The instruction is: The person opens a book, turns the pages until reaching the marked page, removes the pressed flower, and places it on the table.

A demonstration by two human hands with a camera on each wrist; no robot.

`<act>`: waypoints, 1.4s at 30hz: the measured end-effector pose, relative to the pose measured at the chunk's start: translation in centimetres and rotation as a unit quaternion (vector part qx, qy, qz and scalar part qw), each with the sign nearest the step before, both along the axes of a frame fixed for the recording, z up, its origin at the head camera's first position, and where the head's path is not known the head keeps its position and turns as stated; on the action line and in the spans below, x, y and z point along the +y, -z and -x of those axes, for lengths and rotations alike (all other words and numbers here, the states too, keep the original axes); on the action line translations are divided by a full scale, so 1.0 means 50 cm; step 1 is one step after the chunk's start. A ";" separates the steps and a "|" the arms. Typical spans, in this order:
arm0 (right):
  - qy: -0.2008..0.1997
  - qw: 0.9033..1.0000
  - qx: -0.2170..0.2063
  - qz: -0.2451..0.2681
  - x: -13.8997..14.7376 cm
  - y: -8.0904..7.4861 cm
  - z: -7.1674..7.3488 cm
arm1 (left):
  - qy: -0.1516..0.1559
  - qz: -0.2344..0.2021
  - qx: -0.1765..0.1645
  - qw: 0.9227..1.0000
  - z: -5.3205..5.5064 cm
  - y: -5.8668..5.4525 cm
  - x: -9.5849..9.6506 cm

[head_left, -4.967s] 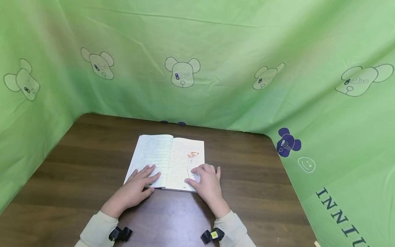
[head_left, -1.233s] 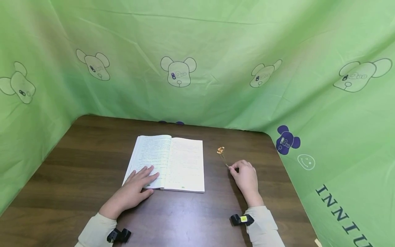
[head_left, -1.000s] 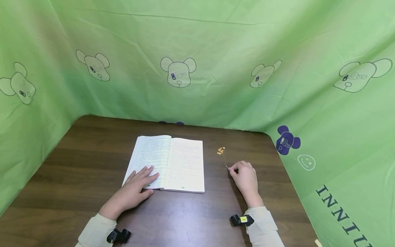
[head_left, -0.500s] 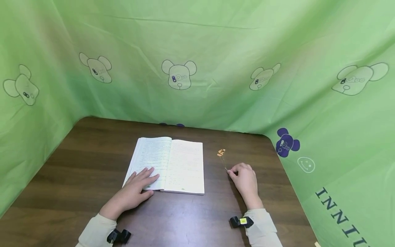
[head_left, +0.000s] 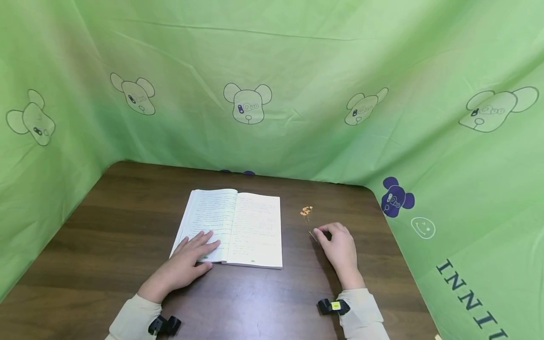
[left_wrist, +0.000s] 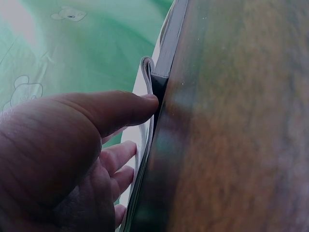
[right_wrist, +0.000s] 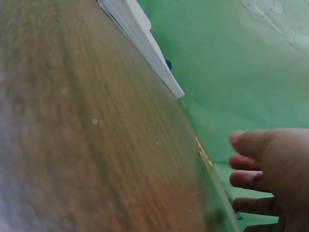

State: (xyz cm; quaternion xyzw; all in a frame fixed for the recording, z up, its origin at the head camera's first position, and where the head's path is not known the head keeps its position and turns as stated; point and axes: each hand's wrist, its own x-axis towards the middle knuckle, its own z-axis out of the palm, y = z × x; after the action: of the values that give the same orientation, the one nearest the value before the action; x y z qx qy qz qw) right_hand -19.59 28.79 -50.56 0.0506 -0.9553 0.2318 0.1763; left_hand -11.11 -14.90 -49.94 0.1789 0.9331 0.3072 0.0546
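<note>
An open book (head_left: 255, 231) lies on the table, printed text on both pages. Across the lower part of its left page, my left hand (head_left: 182, 264) rests with fingers spread; the left wrist view shows the thumb (left_wrist: 140, 107) along the book's near edge. To the right of the book lies a small dried flower (head_left: 306, 211) with orange petals and a thin stem. My right hand (head_left: 340, 252) is beside the lower end of that stem, its thumb and fingers parted with nothing between them in the right wrist view, where the flower (right_wrist: 203, 152) lies on the tabletop.
The dark wooden table (head_left: 119, 226) is enclosed by a green curtain (head_left: 297, 61) printed with bear heads at the back and sides. Each wrist carries a small black camera, such as the one on the right (head_left: 333, 307).
My right hand has carried the dried flower off the book's right page to the table at the right, and has just let go of its stem. The left hand stays on the left page.
</note>
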 end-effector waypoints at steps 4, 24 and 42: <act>-0.003 0.999 0.029 0.019 -0.011 -0.019 0.000 | -0.002 0.000 -0.002 1.000 -0.001 -0.001 0.000; -0.158 0.987 0.010 -0.002 -0.120 -0.073 -0.027 | -0.002 0.001 0.004 1.000 -0.002 0.005 -0.003; -0.345 0.930 -0.032 -0.124 -0.175 -0.066 -0.060 | 0.000 0.013 0.015 1.000 0.002 -0.011 0.003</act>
State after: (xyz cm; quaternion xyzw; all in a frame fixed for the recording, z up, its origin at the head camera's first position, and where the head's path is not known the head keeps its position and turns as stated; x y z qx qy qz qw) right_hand -16.58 20.05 -47.25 0.3915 -0.9050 0.1595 0.0471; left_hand -11.19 -14.75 -49.41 0.1832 0.9375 0.2926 0.0430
